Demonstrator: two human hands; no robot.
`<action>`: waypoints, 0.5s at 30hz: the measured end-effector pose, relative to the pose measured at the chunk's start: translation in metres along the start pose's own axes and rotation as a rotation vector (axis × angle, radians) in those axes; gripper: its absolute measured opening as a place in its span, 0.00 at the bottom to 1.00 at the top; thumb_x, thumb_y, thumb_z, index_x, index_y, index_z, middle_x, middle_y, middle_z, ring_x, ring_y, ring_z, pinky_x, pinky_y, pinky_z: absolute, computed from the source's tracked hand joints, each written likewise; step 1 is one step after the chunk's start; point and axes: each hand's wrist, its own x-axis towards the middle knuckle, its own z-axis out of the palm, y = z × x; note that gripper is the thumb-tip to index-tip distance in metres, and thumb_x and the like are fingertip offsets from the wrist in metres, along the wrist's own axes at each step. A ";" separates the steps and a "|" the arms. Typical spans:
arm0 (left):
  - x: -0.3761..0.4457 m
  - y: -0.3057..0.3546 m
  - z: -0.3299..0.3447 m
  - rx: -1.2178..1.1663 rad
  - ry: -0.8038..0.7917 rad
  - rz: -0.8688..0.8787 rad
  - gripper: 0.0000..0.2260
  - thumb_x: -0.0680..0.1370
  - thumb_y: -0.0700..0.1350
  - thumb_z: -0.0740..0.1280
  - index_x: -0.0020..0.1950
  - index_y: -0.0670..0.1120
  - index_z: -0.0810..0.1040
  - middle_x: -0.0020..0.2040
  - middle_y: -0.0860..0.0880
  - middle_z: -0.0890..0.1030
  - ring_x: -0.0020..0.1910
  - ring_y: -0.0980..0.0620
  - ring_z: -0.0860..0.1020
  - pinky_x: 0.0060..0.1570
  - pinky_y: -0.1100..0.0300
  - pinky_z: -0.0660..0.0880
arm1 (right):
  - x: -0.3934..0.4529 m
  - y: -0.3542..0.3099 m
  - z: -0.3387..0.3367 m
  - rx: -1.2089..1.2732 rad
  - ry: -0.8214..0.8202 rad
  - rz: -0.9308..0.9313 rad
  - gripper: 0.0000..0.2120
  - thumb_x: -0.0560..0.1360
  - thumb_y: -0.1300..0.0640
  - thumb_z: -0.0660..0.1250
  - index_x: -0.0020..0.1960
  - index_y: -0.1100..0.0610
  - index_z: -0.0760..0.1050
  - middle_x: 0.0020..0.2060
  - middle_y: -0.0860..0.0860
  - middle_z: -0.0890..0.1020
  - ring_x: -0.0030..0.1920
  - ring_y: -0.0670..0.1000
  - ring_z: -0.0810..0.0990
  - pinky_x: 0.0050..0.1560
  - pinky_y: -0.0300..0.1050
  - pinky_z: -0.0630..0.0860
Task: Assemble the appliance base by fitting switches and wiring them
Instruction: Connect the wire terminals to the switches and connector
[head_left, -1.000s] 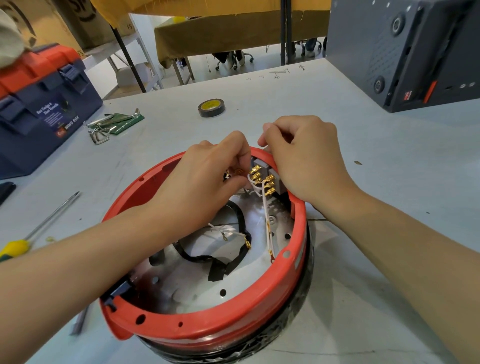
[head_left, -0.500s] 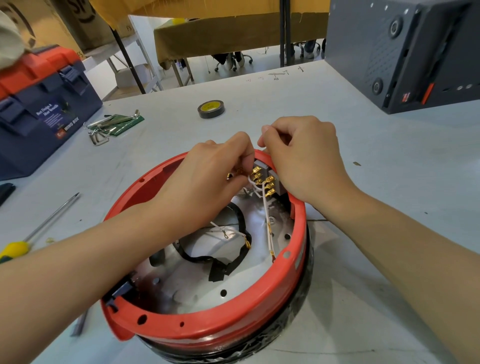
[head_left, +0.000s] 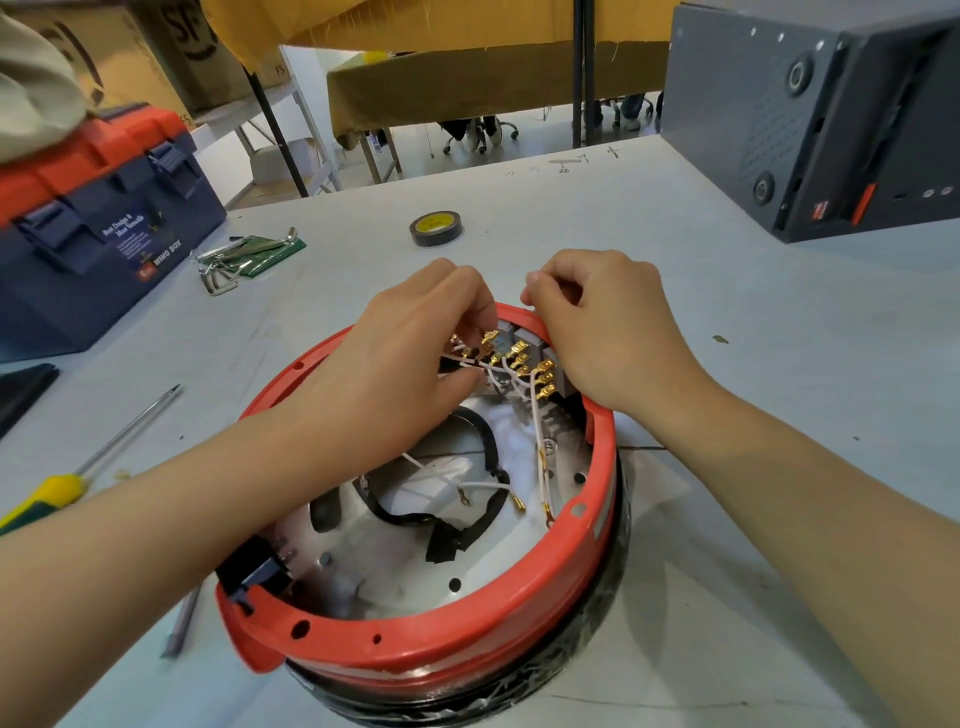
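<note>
The round red appliance base (head_left: 441, 644) lies open side up on the grey table, on a black ring. Grey switches (head_left: 524, 335) with brass terminals sit inside its far rim. My left hand (head_left: 410, 358) reaches in from the left and pinches a brass wire connector (head_left: 488, 338) at the leftmost switch. My right hand (head_left: 602, 327) curls over the far rim and grips it beside the switches. White wires (head_left: 535, 436) with brass ends run from the switches down onto the metal floor, next to a black taped cable (head_left: 467, 519).
A blue and red toolbox (head_left: 98, 234) stands at the left. A yellow-handled screwdriver (head_left: 78, 467) lies near the left edge. Hex keys on a green card (head_left: 244, 254) and a roll of black tape (head_left: 436, 226) lie beyond the base. A dark grey machine (head_left: 810, 114) fills the back right.
My left hand has shifted slightly left along the switches, uncovering more brass terminals and wires. My right hand stays on the rim.
</note>
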 end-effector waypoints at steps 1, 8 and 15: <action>-0.001 0.000 -0.002 0.017 -0.011 0.002 0.13 0.69 0.36 0.72 0.48 0.46 0.74 0.46 0.51 0.73 0.39 0.56 0.70 0.42 0.64 0.69 | 0.000 0.000 0.000 0.002 -0.002 -0.002 0.14 0.79 0.55 0.59 0.42 0.59 0.80 0.35 0.52 0.82 0.35 0.49 0.77 0.40 0.44 0.71; -0.009 0.006 -0.003 0.197 -0.065 0.096 0.11 0.70 0.34 0.73 0.51 0.38 0.78 0.48 0.41 0.77 0.43 0.41 0.77 0.39 0.44 0.76 | -0.001 -0.001 0.000 0.012 -0.008 0.001 0.14 0.80 0.55 0.59 0.44 0.59 0.81 0.36 0.52 0.82 0.36 0.48 0.77 0.38 0.42 0.72; -0.005 0.005 0.002 0.266 -0.086 0.008 0.10 0.75 0.43 0.70 0.54 0.43 0.74 0.51 0.45 0.76 0.45 0.44 0.74 0.44 0.52 0.71 | 0.000 -0.001 -0.001 -0.003 -0.018 0.002 0.15 0.80 0.54 0.58 0.44 0.59 0.80 0.37 0.53 0.82 0.33 0.47 0.75 0.38 0.42 0.71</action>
